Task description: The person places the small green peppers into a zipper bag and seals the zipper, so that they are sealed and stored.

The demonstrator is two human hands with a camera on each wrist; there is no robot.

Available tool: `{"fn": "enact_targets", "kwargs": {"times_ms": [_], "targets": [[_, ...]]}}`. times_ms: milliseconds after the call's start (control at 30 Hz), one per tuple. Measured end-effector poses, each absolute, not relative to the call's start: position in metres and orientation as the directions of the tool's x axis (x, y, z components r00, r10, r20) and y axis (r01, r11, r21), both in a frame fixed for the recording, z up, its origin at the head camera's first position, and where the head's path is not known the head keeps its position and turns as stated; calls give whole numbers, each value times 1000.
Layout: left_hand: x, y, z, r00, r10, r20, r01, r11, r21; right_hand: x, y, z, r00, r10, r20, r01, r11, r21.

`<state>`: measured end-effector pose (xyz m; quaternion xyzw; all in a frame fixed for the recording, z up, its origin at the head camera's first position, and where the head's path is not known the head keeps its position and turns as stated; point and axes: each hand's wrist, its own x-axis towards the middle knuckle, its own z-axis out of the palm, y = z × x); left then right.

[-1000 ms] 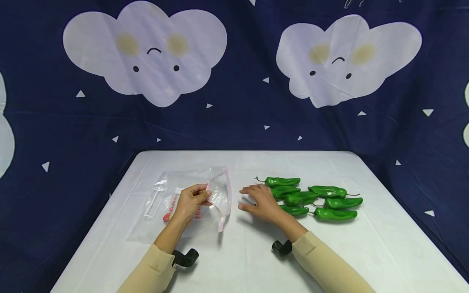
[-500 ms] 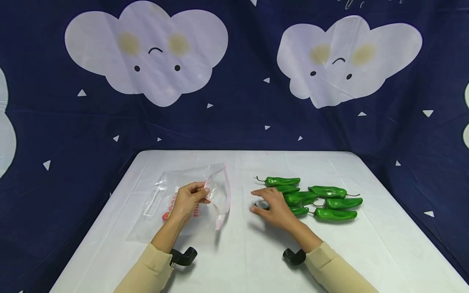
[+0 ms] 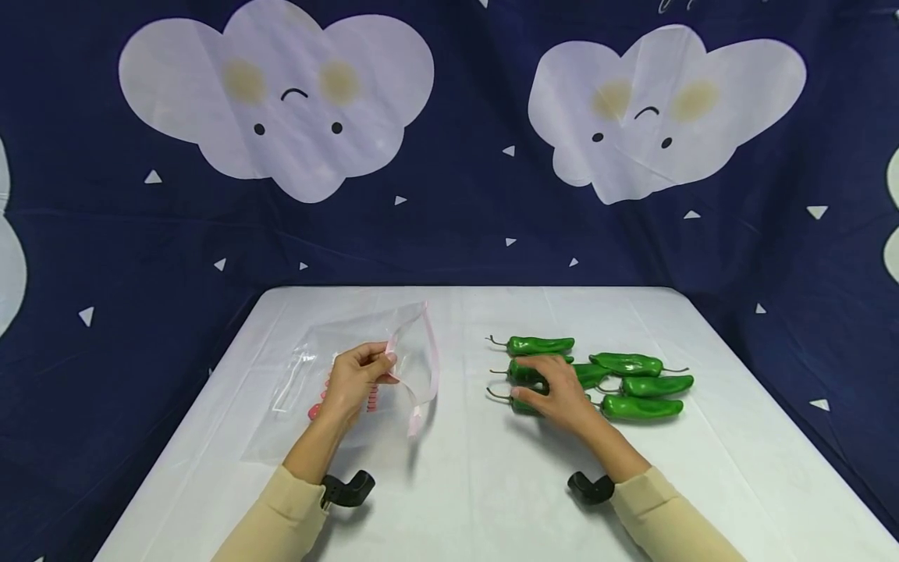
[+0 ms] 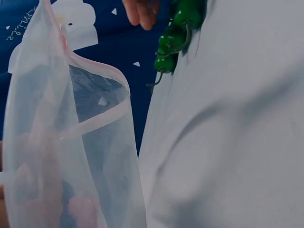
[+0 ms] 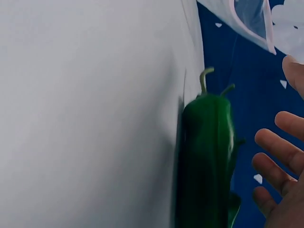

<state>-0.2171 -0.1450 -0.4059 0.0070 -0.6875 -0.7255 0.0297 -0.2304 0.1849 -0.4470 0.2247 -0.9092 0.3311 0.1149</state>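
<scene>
A clear zip bag (image 3: 298, 390) with pink edges and red print lies at the left of the table. My left hand (image 3: 354, 381) pinches the near rim of its mouth, which gapes toward the right. In the left wrist view the raised bag (image 4: 33, 118) fills the left side. At the right lie several green peppers (image 3: 641, 407) in two loose columns. Over the left column hovers my right hand (image 3: 562, 396), fingers apart and bent, holding nothing. The right wrist view has one pepper (image 5: 206, 161) close by, apart from the spread fingers (image 5: 280, 147).
A white cloth covers the table (image 3: 463, 484). Behind it hangs a dark blue curtain (image 3: 463, 234) with cloud shapes. Black cameras (image 3: 349, 490) are strapped to both wrists.
My right hand has moved right, from the left edge of the peppers to over them. The left hand has lifted the bag's mouth slightly and drawn it left, widening it.
</scene>
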Motion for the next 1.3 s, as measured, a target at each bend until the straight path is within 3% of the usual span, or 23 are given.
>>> {"fn": "enact_targets", "kwargs": {"times_ms": [667, 1300], "targets": [[-213, -148, -397, -997, -58, 43, 48, -82, 995, -216, 225, -459, -886, -251, 389, -435, 738, -516], [-209, -148, -386, -997, -63, 44, 49, -86, 995, -212, 235, -466, -933, -236, 270, -349, 774, -528]]}}
